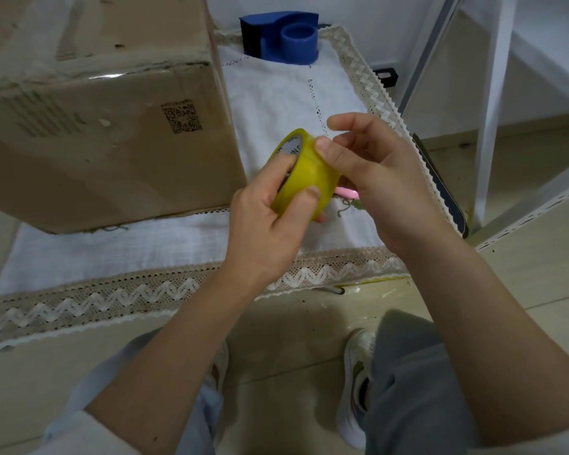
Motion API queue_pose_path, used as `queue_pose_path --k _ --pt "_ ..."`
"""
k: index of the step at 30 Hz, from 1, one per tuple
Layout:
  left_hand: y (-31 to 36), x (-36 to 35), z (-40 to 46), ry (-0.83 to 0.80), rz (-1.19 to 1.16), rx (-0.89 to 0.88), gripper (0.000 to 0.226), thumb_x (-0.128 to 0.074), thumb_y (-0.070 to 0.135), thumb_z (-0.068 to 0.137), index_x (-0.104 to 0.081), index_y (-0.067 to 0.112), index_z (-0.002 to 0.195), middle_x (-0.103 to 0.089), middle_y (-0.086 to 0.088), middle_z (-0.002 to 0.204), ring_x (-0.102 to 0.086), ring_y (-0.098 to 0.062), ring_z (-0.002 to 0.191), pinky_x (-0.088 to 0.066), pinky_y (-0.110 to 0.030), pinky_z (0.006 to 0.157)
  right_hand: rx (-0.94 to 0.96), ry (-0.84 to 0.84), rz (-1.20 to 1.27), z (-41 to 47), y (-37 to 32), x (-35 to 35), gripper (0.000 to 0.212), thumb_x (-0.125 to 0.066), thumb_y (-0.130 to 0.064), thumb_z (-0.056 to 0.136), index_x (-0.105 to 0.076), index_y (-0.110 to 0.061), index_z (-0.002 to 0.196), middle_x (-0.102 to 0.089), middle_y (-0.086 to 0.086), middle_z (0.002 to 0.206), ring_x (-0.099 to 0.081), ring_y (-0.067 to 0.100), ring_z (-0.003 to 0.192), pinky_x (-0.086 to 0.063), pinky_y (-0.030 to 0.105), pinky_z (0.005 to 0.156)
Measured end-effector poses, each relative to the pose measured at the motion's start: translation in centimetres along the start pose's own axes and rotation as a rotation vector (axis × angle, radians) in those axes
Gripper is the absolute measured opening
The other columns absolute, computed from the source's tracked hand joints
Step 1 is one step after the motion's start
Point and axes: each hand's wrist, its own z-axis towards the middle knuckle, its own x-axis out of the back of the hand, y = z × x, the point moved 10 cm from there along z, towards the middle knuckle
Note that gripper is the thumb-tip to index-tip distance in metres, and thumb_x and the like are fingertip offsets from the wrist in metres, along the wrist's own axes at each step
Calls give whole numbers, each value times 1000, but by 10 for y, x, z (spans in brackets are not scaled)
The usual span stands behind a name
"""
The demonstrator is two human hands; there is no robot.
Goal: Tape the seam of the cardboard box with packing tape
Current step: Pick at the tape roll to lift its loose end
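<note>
Left hand (263, 221) grips yellow tape roll (304, 174) from below, held above the cloth-covered surface (276, 93). Right hand (372, 172) w/ thumb pressed on roll's outer face, fingers curled loosely. Cardboard box (96, 126) sits just left; blue tape dispenser (283, 36) further back.

head view, looking steeply down
</note>
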Motion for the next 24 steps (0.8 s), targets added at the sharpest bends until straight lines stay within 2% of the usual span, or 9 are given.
queue_pose_path --k 4,7,9,11,13,14,17,19,24 --pt "4 -1 -2 -13 -20 -25 13 -53 18 87 -60 13 96 -68 2 73 -72 -12 65 -55 -26 61 -183 -25 -6 0 17 1 43 -77 -33 81 -58 -24 118 -58 4 106 -63 16 91 -55 41 89" --pt "2 4 0 11 19 -40 12 -53 24 86 -59 16 93 -66 -6 75 -69 -29 73 -56 -48 69 -279 -65 -41 -4 26 -4 51 -73 -46 82 -59 -15 120 -67 0 99 -66 14 87 -54 38 85" --pt "0 6 2 19 68 -48 12 -53 29 86 -57 19 91 -61 -6 76 -62 -36 77 -51 -56 73 -291 -107 -80 -5 26 -8 44 -67 -52 84 -66 -13 105 -69 -4 86 -65 10 80 -50 32 77" --pt "1 5 2 7 113 -54 14 -52 31 86 -56 19 90 -56 3 75 -55 -26 79 -49 -49 78 -276 -141 -66 -6 23 -12 32 -63 -50 87 -68 -18 92 -67 -8 75 -62 8 74 -45 28 75" --pt "-2 2 2 -12 167 -29 16 -48 35 86 -56 21 90 -51 12 76 -49 -14 84 -43 -36 84 -239 -140 -25 -5 20 -11 27 -63 -44 88 -66 -17 89 -65 -5 75 -58 11 74 -41 27 75" --pt "-4 1 2 -30 186 -16 18 -47 36 87 -56 21 90 -50 13 75 -48 -13 84 -42 -36 86 -223 -129 -4 -4 18 -10 25 -65 -41 87 -65 -16 90 -63 0 79 -55 14 77 -40 28 75" --pt "-14 -2 5 -58 140 58 26 -43 43 91 -52 28 72 -46 9 63 -46 -18 69 -39 -46 74 -186 -97 30 -3 17 -8 18 -69 -34 86 -67 -17 82 -64 4 83 -56 19 79 -43 29 75" --pt "-20 1 7 -14 35 145 42 -43 49 92 -50 17 67 -44 -2 59 -44 -19 61 -38 -45 68 -161 -90 -11 -3 16 -8 15 -70 -33 86 -69 -22 77 -68 -2 78 -60 16 74 -45 29 74" --pt "-30 4 9 73 -160 260 39 -47 32 100 -53 3 74 -45 -4 68 -44 -8 64 -39 -20 58 -165 -92 -101 -3 18 -11 36 -62 -47 89 -76 -14 92 -70 3 84 -63 15 78 -50 37 84"
